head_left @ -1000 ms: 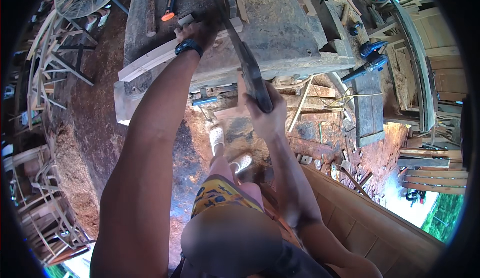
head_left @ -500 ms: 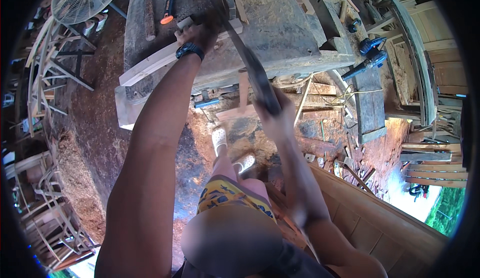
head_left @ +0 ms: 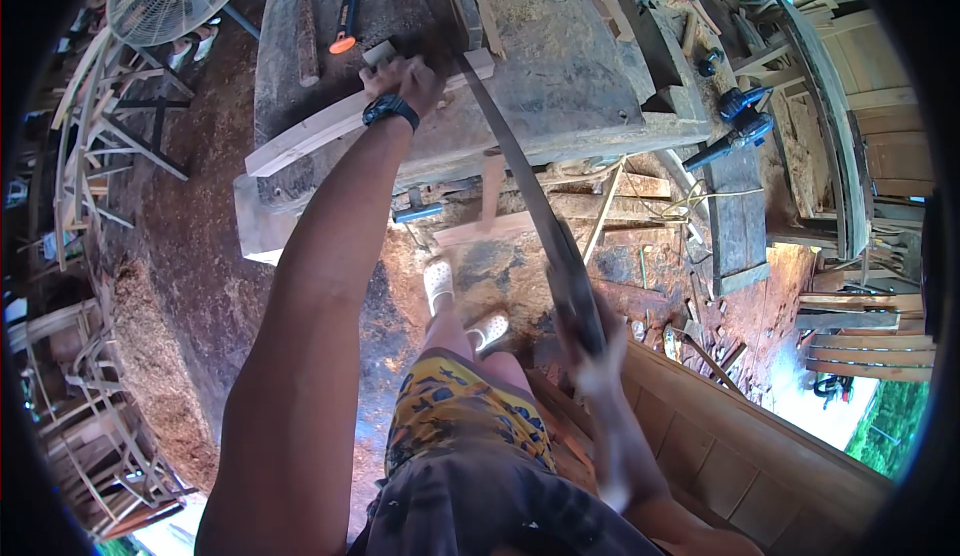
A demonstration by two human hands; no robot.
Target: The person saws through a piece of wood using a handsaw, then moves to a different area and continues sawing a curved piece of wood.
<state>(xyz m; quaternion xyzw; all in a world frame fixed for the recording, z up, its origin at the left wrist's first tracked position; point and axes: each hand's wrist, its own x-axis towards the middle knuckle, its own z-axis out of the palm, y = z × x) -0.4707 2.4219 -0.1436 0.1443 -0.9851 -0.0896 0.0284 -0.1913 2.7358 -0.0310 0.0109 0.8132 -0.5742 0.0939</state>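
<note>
Crosswise, a handsaw [head_left: 522, 171] meets a pale wooden bar [head_left: 315, 139] near its right end.
The bar lies along the near edge of the workbench [head_left: 560, 71]; the left hand [head_left: 408, 84] presses over it just left of the blade, fingers bent, though whether they close around the wood I cannot tell, while the right hand [head_left: 600, 348], blurred, is wrapped around the saw's handle, and an orange-and-black tool [head_left: 348, 8] lies beyond the left hand.

Your worn bench [head_left: 565, 81] carries the pale wooden piece [head_left: 310, 137] along its near edge; beyond it lie an orange-and-black-handled tool [head_left: 348, 6] and a dark narrow strip [head_left: 307, 41].
</note>
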